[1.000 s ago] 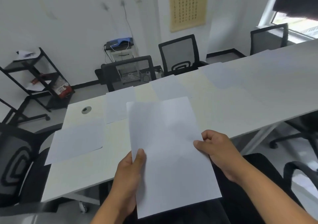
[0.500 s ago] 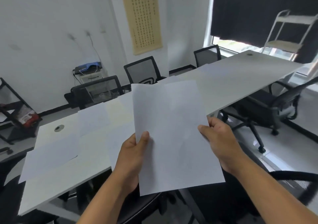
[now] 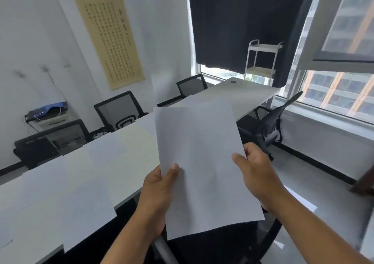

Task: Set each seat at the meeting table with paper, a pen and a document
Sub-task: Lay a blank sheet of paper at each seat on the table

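The stack of plain white paper sheets (image 3: 204,162) is held upright in the air, long axis pointing away toward the far seats. The left hand (image 3: 159,190) pinches its left edge, the right hand (image 3: 253,170) grips its right edge. The long white table (image 3: 129,148), already carrying sheets, lies to the left, nearer the left hand.

Two bare arms reach out from the bottom. No sleeves show. The left hand (image 3: 159,190) and right hand (image 3: 257,174) wear no rings or gloves.
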`<state>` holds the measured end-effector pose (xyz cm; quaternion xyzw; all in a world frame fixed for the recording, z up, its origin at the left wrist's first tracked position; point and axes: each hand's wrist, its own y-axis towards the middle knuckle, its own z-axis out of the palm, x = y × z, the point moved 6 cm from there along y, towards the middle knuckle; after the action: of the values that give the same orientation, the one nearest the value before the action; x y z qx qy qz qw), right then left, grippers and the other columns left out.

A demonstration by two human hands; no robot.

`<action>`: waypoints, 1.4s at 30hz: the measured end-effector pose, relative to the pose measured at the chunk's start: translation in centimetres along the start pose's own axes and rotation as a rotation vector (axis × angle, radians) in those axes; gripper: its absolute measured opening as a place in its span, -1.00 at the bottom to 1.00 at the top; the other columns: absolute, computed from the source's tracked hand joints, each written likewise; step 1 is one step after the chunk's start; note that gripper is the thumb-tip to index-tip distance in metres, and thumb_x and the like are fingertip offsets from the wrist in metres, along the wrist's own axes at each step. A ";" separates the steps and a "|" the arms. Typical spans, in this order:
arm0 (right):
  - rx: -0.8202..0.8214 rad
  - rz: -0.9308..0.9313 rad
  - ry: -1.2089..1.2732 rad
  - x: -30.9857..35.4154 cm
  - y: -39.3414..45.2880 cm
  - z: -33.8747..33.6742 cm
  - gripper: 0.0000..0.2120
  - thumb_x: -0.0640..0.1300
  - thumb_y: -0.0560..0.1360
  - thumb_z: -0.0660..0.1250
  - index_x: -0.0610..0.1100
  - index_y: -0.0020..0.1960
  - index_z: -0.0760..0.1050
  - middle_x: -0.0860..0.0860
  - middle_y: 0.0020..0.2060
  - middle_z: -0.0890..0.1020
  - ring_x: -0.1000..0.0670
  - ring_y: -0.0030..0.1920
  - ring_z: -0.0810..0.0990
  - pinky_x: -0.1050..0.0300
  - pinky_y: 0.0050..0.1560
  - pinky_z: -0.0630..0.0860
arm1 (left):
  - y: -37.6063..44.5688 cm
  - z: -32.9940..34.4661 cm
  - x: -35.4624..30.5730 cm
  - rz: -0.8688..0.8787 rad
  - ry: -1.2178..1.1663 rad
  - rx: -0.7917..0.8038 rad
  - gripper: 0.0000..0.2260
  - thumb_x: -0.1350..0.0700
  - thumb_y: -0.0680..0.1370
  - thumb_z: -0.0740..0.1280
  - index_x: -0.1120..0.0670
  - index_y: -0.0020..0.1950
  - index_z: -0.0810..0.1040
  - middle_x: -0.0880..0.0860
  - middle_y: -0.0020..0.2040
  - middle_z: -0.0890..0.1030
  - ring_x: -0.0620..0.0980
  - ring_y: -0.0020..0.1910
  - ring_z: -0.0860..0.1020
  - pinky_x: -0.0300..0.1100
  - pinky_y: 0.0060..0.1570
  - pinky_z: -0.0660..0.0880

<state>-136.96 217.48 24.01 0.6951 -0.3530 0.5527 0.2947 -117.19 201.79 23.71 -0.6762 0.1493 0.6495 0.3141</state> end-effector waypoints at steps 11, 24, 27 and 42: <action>0.056 -0.019 -0.019 -3.6 11.6 -16.7 -0.93 -0.07 0.66 0.35 -0.03 0.00 0.53 0.13 -0.34 0.58 0.04 -0.32 0.49 0.06 -0.27 0.48 | 5.2 19.7 1.0 -0.074 -0.088 -0.071 -0.76 -0.02 0.75 0.33 0.08 0.22 0.73 0.11 0.06 0.81 0.22 0.05 0.78 0.29 0.23 0.66; 0.048 0.038 -0.062 -8.0 25.2 -23.0 -0.92 -0.07 0.64 0.35 -0.08 0.02 0.53 -0.03 -0.22 0.60 -0.01 -0.25 0.51 -0.01 -0.23 0.49 | 16.6 30.3 2.0 -0.108 -0.083 -0.094 -0.75 -0.03 0.75 0.32 0.05 0.23 0.74 0.09 0.08 0.81 0.22 0.08 0.77 0.30 0.27 0.63; 0.061 0.047 -0.112 -8.5 28.5 -23.0 -0.92 -0.08 0.64 0.35 -0.08 0.00 0.53 0.02 -0.26 0.56 0.02 -0.29 0.47 0.02 -0.25 0.46 | 19.5 31.5 2.8 -0.151 -0.102 -0.104 -0.74 -0.05 0.75 0.32 0.05 0.26 0.72 0.07 0.08 0.81 0.22 0.09 0.76 0.28 0.26 0.63; 0.434 0.122 -0.175 -16.3 47.1 -16.8 -0.84 -0.07 0.66 0.33 -0.15 -0.01 0.48 -0.01 -0.27 0.53 0.00 -0.28 0.44 0.02 -0.28 0.44 | 32.1 34.4 6.2 -0.275 -0.150 -0.394 -0.75 -0.05 0.76 0.30 0.01 0.21 0.74 0.00 0.06 0.82 0.06 0.02 0.79 0.16 0.22 0.67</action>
<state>-187.12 206.45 12.65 0.7649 -0.2915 0.5698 0.0728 -163.03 200.02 11.65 -0.6882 -0.0975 0.6656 0.2719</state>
